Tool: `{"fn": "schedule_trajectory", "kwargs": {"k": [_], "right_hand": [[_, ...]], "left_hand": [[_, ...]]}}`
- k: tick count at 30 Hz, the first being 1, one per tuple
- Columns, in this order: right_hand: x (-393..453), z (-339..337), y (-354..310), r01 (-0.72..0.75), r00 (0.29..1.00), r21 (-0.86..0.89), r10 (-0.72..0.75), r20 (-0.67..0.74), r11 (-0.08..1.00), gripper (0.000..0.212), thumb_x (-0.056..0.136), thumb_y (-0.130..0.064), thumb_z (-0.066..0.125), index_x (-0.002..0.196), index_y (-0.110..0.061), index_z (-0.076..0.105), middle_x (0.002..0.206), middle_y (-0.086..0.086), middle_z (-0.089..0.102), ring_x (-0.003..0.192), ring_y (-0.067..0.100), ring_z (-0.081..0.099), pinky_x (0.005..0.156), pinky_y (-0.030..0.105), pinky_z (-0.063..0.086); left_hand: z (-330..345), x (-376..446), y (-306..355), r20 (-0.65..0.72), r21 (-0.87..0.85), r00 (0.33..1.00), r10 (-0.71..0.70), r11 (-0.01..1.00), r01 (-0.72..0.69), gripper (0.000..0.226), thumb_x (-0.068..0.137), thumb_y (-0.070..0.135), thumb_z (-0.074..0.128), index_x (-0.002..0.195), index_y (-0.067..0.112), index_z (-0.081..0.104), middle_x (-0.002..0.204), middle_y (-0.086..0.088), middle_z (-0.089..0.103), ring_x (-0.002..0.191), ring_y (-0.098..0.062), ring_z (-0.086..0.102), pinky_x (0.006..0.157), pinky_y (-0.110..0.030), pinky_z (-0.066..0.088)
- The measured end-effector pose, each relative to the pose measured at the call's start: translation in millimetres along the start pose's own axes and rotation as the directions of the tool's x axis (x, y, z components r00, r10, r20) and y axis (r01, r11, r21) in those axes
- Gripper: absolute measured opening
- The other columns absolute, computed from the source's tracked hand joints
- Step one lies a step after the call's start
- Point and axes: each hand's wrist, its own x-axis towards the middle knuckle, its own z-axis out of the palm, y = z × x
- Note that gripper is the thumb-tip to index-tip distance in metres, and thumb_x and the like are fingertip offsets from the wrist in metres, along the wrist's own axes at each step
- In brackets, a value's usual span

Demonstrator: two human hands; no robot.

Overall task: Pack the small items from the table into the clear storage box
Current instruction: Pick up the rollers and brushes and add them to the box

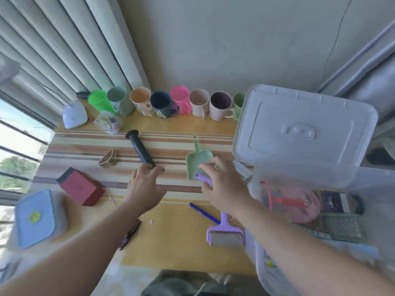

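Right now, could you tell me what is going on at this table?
A person is packing small items into the clear plastic storage box at the right, its white lid propped open. The left hand reaches onto the end of the black ribbed handle grip. The right hand hovers over the pale green plastic scoop and a small purple piece. A blue pen and purple roller lie unpacked.

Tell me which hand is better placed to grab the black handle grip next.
Left. The left hand already has its fingertips at the near end of the black handle grip, while the right hand is over the green scoop, nearer the clear storage box.
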Motion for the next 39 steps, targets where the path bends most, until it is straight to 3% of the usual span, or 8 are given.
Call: {"fn": "schedule_trajectory", "kwargs": {"k": [7,15,20,25,30,34,36,39], "right_hand": [[74,92,-45,-0.121,0.938,-0.113,0.151,0.312,0.986,0.043,0.099,-0.027,0.054,0.142,-0.024,0.054,0.138,0.002,0.046,0.128,0.028,0.041,0.091,0.044,0.05],[145,173,-98,-0.102,0.864,-0.164,0.169,0.475,0.981,0.047,0.098,-0.041,0.054,0.143,-0.045,0.045,0.145,0.002,0.034,0.132,0.031,0.033,0.087,0.045,0.053],[156,197,-109,-0.167,0.784,-0.276,0.297,0.546,0.947,0.05,0.099,-0.043,0.055,0.147,-0.046,0.042,0.152,0.004,0.029,0.129,0.035,0.033,0.088,0.044,0.046],[131,185,-93,-0.211,0.888,-0.188,0.268,0.374,0.959,0.004,0.099,-0.033,0.061,0.102,-0.03,0.061,0.111,0.004,0.05,0.104,0.031,0.048,0.075,0.038,0.051],[78,156,-67,-0.326,0.868,-0.05,0.319,0.381,0.944,0.019,0.1,-0.031,0.062,0.086,-0.033,0.049,0.091,-0.005,0.054,0.083,0.022,0.054,0.067,0.04,0.051],[30,131,-59,-0.432,0.828,-0.013,0.402,0.39,0.902,0.019,0.1,-0.023,0.064,0.087,-0.032,0.053,0.083,-0.01,0.06,0.075,0.011,0.057,0.063,0.026,0.045],[11,126,-59,-0.459,0.821,-0.006,0.427,0.38,0.888,0.022,0.098,-0.023,0.066,0.087,-0.033,0.05,0.081,-0.01,0.06,0.072,0.011,0.057,0.061,0.027,0.044],[-9,123,-63,-0.531,0.78,-0.007,0.492,0.387,0.847,0.023,0.1,-0.029,0.066,0.091,-0.031,0.044,0.078,-0.007,0.057,0.063,0.012,0.051,0.054,0.03,0.038]], "left_hand": [[-24,72,-129,0.105,0.13,0.977,-0.183,0.977,0.169,0.067,0.083,0.037,0.063,0.146,0.038,0.039,0.153,-0.012,0.03,0.138,-0.04,0.029,0.107,-0.056,0.04],[-27,129,-195,0.245,0.201,0.957,-0.158,0.974,0.109,0.069,0.088,0.031,0.057,0.149,0.05,0.03,0.162,-0.012,0.012,0.141,-0.046,0.023,0.11,-0.058,0.036],[-12,129,-199,0.24,0.197,0.963,-0.122,0.978,0.075,0.06,0.085,0.027,0.05,0.14,0.045,0.038,0.138,-0.019,0.034,0.121,-0.044,0.038,0.102,-0.055,0.039],[-2,94,-180,0.201,0.121,0.979,-0.014,0.993,-0.011,0.043,0.09,0.039,0.055,0.131,0.042,0.042,0.122,-0.014,0.041,0.104,-0.04,0.051,0.089,-0.05,0.05],[17,14,-152,0.275,0.069,0.948,0.159,0.98,-0.185,0.045,0.089,0.058,0.052,0.132,0.048,0.042,0.133,-0.007,0.04,0.113,-0.03,0.052,0.092,-0.047,0.052],[39,-52,-146,0.312,0.127,0.931,0.188,0.963,-0.237,0.056,0.071,0.064,0.059,0.124,0.045,0.049,0.124,-0.006,0.046,0.092,-0.032,0.061,0.073,-0.044,0.054],[48,-72,-145,0.365,0.152,0.921,0.135,0.967,-0.202,0.066,0.069,0.059,0.064,0.129,0.045,0.043,0.131,-0.007,0.038,0.093,-0.032,0.06,0.071,-0.043,0.055],[60,-82,-148,0.362,0.047,0.93,0.065,0.995,-0.088,0.066,0.082,0.02,0.058,0.136,0.049,0.034,0.139,-0.006,0.025,0.106,-0.032,0.057,0.08,-0.041,0.054]]}}
